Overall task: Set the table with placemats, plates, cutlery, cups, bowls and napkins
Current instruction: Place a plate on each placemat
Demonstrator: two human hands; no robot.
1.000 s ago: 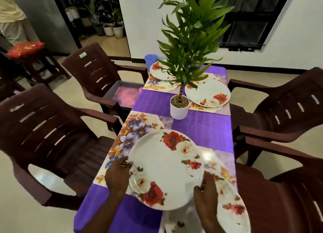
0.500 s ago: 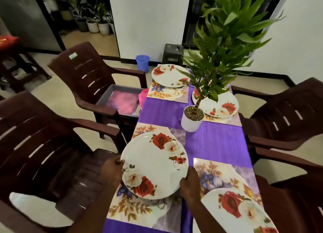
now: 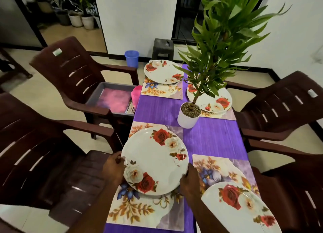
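I hold a round white plate printed with red and cream roses between both hands: my left hand grips its left rim with the thumb curled over the edge, and my right hand clasps the lower right rim, so the two hands stand apart with the plate between them. The plate sits over the near left floral placemat on the purple-covered bench (whether it rests flat on the mat or hangs just above it, I cannot tell). Just to the right lies a second floral placemat bearing another rose plate at its near corner. Across the bench, a far left placemat carries a rose plate, and a fourth rose plate lies on the far right, partly behind a leafy green plant in a white pot that stands near the middle of the bench. Dark brown plastic chairs flank both sides; the far left one holds a grey tray with a pink cup at its edge.
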